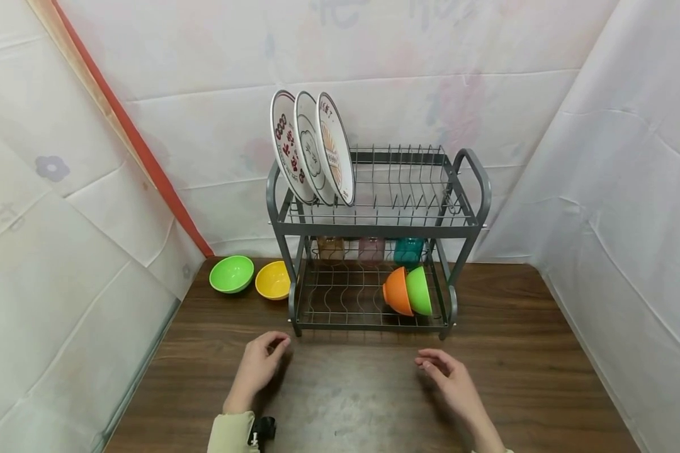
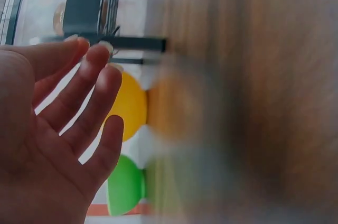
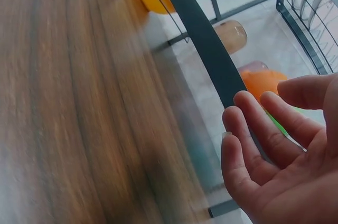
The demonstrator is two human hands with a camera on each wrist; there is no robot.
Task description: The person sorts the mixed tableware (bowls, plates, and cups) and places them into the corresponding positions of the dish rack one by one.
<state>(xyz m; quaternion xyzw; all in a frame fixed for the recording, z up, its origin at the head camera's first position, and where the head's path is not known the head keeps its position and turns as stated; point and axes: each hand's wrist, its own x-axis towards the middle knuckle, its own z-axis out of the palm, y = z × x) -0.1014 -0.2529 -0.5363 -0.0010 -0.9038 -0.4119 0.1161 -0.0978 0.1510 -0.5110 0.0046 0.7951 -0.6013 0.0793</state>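
My left hand point(image 1: 259, 363) hovers over the table in front of the rack's left foot, fingers loosely bent and holding nothing. To the right, my right hand point(image 1: 450, 380) is likewise empty, its fingers relaxed before the rack's right side. A yellow bowl point(image 1: 273, 280) and a green bowl point(image 1: 232, 274) stand on the table left of the rack, beyond my left hand. On the lower tier of the dark dish rack point(image 1: 374, 230), an orange bowl point(image 1: 397, 291) and a second green bowl point(image 1: 419, 291) lean on their sides, nested close together.
Three patterned plates point(image 1: 335, 148) stand upright at the upper tier's left end. Behind the bowls on the lower tier are an amber cup point(image 1: 331, 250), a pink cup point(image 1: 371, 250) and a teal cup point(image 1: 408, 251). Pale cloth point(image 1: 402, 82) hangs around the wooden table point(image 1: 521, 352).
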